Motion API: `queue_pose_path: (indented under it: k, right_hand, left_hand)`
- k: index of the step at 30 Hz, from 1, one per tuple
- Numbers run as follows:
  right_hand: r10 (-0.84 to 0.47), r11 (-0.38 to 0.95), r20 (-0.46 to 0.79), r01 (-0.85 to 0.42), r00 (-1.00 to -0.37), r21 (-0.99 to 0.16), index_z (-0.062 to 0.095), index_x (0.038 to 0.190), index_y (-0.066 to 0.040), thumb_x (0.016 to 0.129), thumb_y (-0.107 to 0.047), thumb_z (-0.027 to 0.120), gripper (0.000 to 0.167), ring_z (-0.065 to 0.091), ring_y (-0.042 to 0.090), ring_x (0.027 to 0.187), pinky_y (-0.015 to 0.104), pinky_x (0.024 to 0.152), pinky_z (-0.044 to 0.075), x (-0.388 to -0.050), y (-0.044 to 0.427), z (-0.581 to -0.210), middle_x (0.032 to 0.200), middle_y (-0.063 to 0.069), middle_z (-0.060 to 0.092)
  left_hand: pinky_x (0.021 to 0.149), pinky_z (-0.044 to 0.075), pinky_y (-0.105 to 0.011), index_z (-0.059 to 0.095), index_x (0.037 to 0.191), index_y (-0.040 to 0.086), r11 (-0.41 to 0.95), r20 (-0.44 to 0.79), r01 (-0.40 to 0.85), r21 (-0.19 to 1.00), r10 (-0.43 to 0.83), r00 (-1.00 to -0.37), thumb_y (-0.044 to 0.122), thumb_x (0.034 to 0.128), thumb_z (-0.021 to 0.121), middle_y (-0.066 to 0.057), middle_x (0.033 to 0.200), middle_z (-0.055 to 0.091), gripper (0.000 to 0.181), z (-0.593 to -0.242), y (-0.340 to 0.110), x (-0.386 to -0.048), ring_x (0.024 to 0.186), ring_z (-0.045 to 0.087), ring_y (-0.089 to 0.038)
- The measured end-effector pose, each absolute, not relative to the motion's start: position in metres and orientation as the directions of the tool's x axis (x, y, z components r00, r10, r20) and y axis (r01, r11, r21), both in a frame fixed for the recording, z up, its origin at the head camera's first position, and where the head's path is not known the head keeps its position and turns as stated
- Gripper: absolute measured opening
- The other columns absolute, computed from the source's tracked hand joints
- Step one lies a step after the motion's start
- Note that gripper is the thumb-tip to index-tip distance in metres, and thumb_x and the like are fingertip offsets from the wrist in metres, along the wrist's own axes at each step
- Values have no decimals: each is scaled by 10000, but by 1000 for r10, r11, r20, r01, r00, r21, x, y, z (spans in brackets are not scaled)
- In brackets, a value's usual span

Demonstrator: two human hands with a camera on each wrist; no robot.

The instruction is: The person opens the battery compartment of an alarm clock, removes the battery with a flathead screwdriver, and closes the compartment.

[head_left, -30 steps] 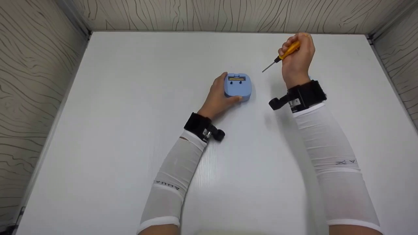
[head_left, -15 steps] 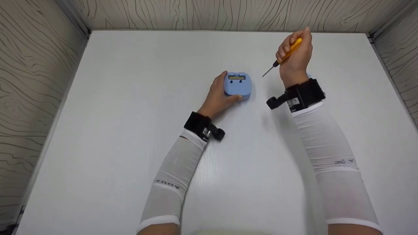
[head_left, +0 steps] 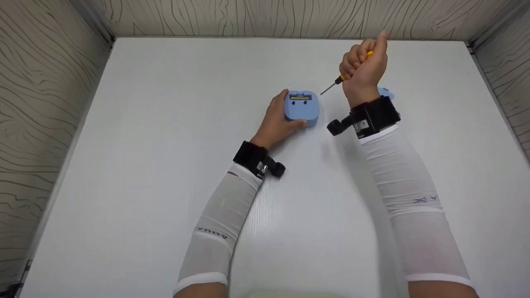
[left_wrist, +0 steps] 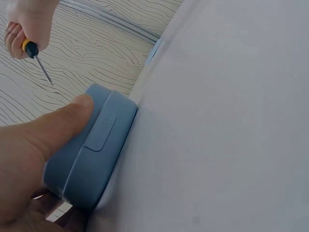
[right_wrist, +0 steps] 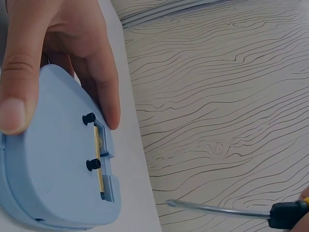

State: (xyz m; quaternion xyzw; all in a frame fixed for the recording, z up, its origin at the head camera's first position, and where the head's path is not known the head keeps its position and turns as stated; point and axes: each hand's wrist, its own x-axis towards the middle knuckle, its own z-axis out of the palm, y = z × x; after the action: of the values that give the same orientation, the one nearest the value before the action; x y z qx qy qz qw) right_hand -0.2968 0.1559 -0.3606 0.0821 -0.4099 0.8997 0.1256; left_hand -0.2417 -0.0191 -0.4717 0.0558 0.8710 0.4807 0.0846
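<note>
A rounded light blue plastic case rests on the white table. Its top has an open slot with something yellow inside, and two small black pegs stand beside that slot. My left hand holds the case from the left, thumb along the near side and fingers on the far side. A screwdriver with a yellow handle, black collar and thin metal shaft is gripped in my right hand. Its tip points down and left, near the case's far right corner but apart from it. Most of the handle is hidden by the fingers.
A small flat light blue piece lies on the table, partly hidden behind my right wrist. Wood-patterned panels rise at the table's back and sides. Each wrist carries a black camera strap.
My right hand has moved left with the screwdriver, bringing its tip closer to the case. More of the small blue piece shows now. My left hand and the case stay put.
</note>
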Motion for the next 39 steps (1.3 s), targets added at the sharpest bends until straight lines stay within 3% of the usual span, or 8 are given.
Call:
queue_pose_path:
  k: [9,39]
  right_hand:
    - [160,-585,302,-337,-940,-738,245,562,-98,1129,-237,140,593,162,87,361,227,362,100,-303,148,-372,440,-44,262]
    - [180,-454,344,-388,-922,-802,284,550,-111,1115,-199,216,576,203,100,363,236,352,141,-308,138,-401,451,-48,278]
  left_hand:
    - [1206,238,-308,145,1624,97,529,-90,19,848,179,-980,287,886,810,-105,1639,258,1012,-472,-16,-242,1499,267,-222]
    - [1203,232,-293,150,1619,82,528,-67,50,848,200,-978,282,891,805,-115,1637,262,1000,-472,-14,-240,1495,269,-227]
